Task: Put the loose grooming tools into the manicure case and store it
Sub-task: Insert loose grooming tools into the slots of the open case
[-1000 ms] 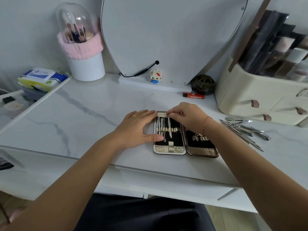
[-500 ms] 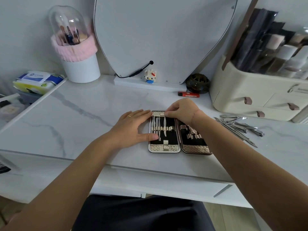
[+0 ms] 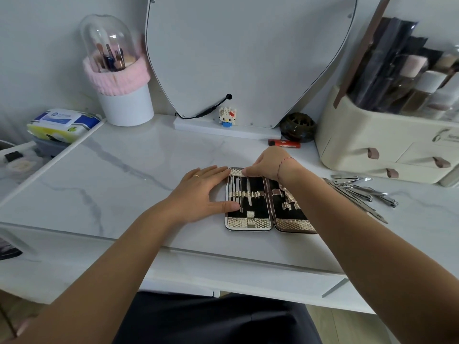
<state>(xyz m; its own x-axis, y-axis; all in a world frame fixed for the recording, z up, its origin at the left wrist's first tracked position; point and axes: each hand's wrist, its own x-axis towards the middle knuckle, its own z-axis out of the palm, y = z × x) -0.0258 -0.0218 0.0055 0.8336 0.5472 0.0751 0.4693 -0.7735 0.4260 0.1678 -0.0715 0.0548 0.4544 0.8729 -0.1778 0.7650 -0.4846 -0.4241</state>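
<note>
Gold-edged case [image 3: 250, 223] lies open on the table [image 3: 124, 182] beside loose tools [image 3: 360, 192]. Flat on its left edge lies the left hand [image 3: 198, 192], fingers together; the right hand [image 3: 265, 163] curls over its top edge, grip unclear, both unmoved since earlier

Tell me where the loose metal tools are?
In the head view, the loose metal tools lie piled right of the open manicure case, in front of the cream drawer organiser.
</note>
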